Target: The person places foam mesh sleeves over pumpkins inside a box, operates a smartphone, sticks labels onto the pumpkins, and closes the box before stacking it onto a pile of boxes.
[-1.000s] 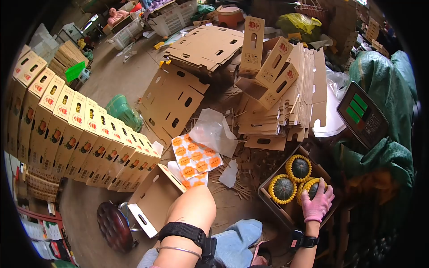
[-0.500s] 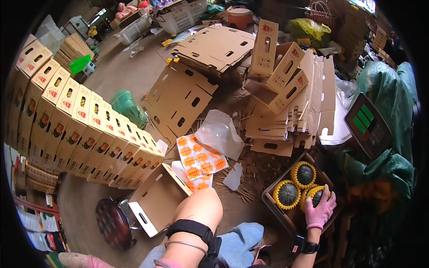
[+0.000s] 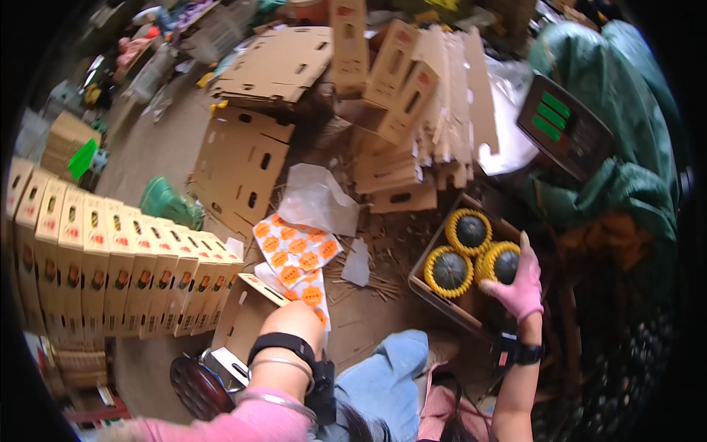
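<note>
A person's right hand [image 3: 521, 289], in a pink glove, spreads open at the edge of a dark green squash [image 3: 505, 267], thumb and fingers apart around its yellow foam net; whether every finger touches is hard to tell. The squash sits in an open cardboard box [image 3: 471, 306], beside two more netted squashes [image 3: 470, 230] [image 3: 448, 272]. A dark watch [image 3: 529, 354] circles the right wrist. The left hand [image 3: 221, 427], also gloved in pink, is blurred at the lower edge, its grip unclear. Near the box, a dark display panel [image 3: 567, 125] with three green bars leans before green sheeting [image 3: 641, 110]. Farther left lie flattened cartons [image 3: 456, 103], sheets of orange stickers [image 3: 298, 247] and an empty-looking open carton [image 3: 243, 317], with a row of printed boxes [image 3: 132, 272] beyond.
</note>
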### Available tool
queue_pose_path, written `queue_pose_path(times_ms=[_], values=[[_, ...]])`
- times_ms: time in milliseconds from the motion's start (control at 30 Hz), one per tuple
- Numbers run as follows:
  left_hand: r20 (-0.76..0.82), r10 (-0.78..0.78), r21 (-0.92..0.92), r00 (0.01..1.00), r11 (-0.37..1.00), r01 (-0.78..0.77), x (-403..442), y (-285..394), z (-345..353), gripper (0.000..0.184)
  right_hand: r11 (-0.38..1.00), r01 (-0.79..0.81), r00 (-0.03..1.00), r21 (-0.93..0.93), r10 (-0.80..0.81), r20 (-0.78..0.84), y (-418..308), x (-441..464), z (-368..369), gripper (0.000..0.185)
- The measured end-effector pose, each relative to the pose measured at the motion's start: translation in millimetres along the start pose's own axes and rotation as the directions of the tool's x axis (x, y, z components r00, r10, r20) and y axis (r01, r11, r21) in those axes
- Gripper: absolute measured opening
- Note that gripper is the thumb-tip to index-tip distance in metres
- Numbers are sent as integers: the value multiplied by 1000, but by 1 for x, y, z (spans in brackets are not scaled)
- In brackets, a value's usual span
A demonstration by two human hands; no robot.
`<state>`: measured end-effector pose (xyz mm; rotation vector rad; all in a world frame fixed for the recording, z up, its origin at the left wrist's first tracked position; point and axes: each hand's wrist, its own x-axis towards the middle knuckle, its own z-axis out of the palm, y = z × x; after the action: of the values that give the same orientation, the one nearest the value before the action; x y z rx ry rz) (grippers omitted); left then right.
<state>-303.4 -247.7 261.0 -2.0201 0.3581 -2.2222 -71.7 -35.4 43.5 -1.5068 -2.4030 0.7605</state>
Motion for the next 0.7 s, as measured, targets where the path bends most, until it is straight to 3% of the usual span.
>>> queue_pose_path(times_ms=[33, 67, 100, 133, 200, 233, 267, 333, 367, 400, 467, 533, 567, 700], values=[[-19, -19, -33, 1000, 999, 19, -17, -21, -9, 68, 989, -16, 1000, 149, 18, -11, 3, -11, -11, 118], [-141, 132, 501, 981, 864, -45, -38, -56, -14, 66, 977, -34, 999, 212, 42, -34, 8, -10, -17, 120], [-193, -46, 601, 980, 784, 156, -69, -58, -31, 63, 984, 2, 996, 176, 14, -93, 23, -11, -19, 122], [-115, -344, 642, 932, 690, 335, -104, -51, -57, 61, 991, -24, 996, 131, 35, -82, 30, -28, -26, 123], [-243, -719, 754, 652, 283, 593, -184, -65, -64, 53, 997, -38, 996, 65, 43, -79, 43, -31, -31, 124], [-259, -872, 754, 415, 86, 651, -201, -65, -51, 44, 997, -72, 997, 13, 73, -32, 40, -34, -32, 124], [-168, -948, 795, 270, 32, 606, -230, -68, -46, 40, 995, -87, 996, -41, 87, 3, 35, -30, -33, 124], [8, -987, 789, 163, 106, 605, -258, -77, -13, 41, 985, -99, 993, -139, 107, 50, 19, -23, -37, 123], [2, -988, 730, 154, 107, 675, -272, -80, 3, 42, 980, -95, 992, -175, 108, 67, 11, -19, -37, 122], [-28, -991, 654, 133, 83, 752, -287, -83, 15, 54, 974, -87, 990, -210, 108, 86, 5, -13, -36, 122], [-154, -974, 433, -167, -218, 875, -297, -83, 37, 71, 957, 10, 993, -290, 24, 113, -1, -2, -27, 121], [-141, -947, 382, -290, -322, 866, -302, -86, 44, 83, 949, 8, 975, -314, 63, 215, -6, 11, -17, 120], [-125, -984, 531, -128, -176, 829, -311, -88, 44, 85, 947, -14, 952, -322, 110, 284, -6, 16, -13, 119], [-154, -957, 391, -244, -286, 875, -309, -84, 41, 88, 926, 25, 983, -377, 46, 180, -5, 11, 1, 94]])
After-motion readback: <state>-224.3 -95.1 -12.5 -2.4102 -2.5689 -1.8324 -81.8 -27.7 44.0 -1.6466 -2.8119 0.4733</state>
